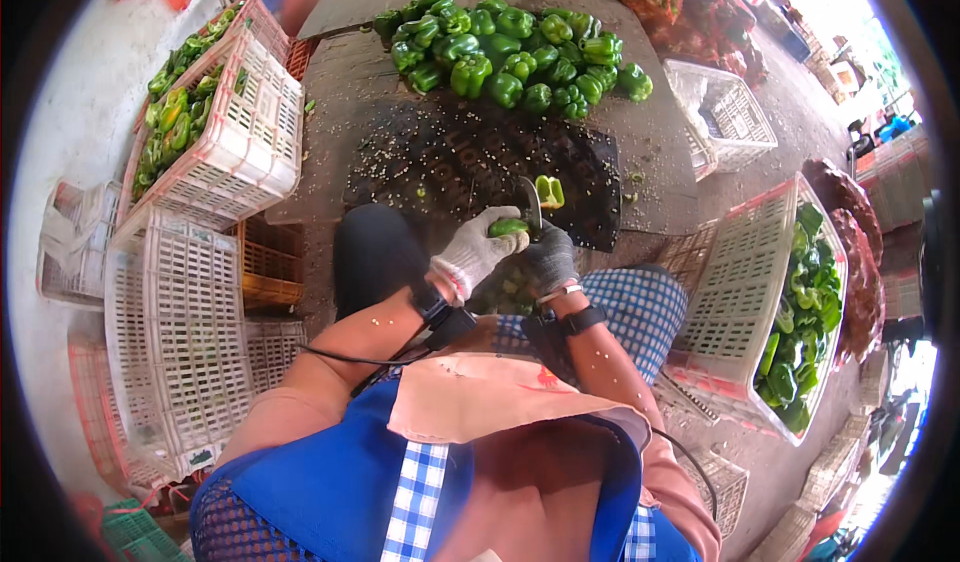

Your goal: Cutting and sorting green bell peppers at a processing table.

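My left hand (pixel 472 250), in a whitish knit glove, is closed around a piece of green bell pepper (pixel 508 228). Close beside it, my right hand (pixel 550 258) in a dark grey glove grips a knife (pixel 530 204), whose blade points away from me next to the pepper piece. The knife's handle is hidden in the glove. Just beyond the blade, a cut bell pepper (pixel 549 192) shows its pale inside on a dark board (pixel 590 207) strewn with seeds. Farther back lies a heap of whole green bell peppers (pixel 505 52).
The heap rests on a grey work surface (pixel 660 177). At left stand a crate of cut peppers (pixel 245 127) and another white crate (pixel 180 332). On the right, a white crate (pixel 730 302) holds green pepper pieces, and a smaller crate (pixel 745 127) stands farther off. Filled mesh sacks (pixel 700 22) lie behind.
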`<state>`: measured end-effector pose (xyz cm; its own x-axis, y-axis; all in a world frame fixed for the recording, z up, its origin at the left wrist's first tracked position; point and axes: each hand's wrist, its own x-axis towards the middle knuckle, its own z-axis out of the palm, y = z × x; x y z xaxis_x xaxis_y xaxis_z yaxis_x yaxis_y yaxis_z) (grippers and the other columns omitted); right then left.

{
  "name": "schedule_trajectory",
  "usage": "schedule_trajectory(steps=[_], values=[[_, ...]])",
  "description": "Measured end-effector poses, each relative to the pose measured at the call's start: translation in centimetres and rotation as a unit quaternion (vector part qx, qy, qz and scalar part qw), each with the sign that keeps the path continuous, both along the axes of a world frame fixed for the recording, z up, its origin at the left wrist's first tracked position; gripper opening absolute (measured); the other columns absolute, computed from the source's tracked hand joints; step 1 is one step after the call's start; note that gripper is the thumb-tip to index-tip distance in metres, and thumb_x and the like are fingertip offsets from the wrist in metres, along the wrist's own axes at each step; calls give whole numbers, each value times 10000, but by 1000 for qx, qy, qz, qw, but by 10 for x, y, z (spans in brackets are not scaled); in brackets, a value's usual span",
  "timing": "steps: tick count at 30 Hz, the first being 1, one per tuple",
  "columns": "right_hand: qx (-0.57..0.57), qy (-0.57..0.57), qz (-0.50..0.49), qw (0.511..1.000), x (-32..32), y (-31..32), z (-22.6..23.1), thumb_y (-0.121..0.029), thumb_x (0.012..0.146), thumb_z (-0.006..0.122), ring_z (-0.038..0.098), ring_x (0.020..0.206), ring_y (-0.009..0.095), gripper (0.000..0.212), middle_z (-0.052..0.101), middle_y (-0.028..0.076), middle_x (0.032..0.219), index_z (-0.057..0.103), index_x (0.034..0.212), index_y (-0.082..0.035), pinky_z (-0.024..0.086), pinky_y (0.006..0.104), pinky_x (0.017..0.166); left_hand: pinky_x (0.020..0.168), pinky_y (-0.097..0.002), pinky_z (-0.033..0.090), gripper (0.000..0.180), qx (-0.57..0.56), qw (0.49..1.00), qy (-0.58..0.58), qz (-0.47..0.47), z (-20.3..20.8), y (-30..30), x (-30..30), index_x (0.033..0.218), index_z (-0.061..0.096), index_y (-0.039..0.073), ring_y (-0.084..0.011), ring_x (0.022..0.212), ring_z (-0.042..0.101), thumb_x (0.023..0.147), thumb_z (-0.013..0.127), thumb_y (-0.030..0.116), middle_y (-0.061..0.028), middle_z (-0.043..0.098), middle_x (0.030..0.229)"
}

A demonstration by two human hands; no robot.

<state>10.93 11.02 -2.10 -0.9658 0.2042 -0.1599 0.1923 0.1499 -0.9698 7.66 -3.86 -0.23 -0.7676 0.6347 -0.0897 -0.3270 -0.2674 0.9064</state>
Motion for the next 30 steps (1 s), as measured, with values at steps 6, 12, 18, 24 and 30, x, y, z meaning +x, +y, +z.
schedule_trajectory(steps=[6,12,18,24,30], values=[[-41,-13,14,999,12,-4,0,-127,761,765,634,759,98,292,723,70,887,682,1020,-20,513,280,685,776,-232,504,308,-152,971,177,60,-2,-3,7,1180,589,13,-90,854,604,907,670,129,-31,656,939],[-233,36,0,972,14,12,4,-87,841,719,616,738,80,203,696,36,882,672,1024,-13,524,266,632,756,-238,502,263,-175,947,255,85,-7,18,1,1134,627,53,-80,829,581,892,688,136,-13,653,932],[-189,31,37,981,8,20,-4,-91,844,720,593,794,65,227,693,22,915,672,1050,-7,505,247,694,785,-280,515,356,-132,970,192,68,-16,11,-6,1144,626,47,-139,858,626,821,755,124,-87,672,963],[-82,25,10,996,7,-1,3,-68,809,728,593,834,75,264,699,29,932,666,1057,-4,500,256,755,790,-282,509,341,-223,904,337,138,4,5,-5,1128,634,58,-139,876,622,817,755,127,-74,665,977],[-95,46,-14,994,8,-9,-4,-69,778,746,600,828,77,277,705,38,924,668,1038,-15,508,264,748,794,-251,518,232,-221,952,193,86,0,10,-10,1050,655,38,-106,847,627,830,728,59,-57,679,930]])
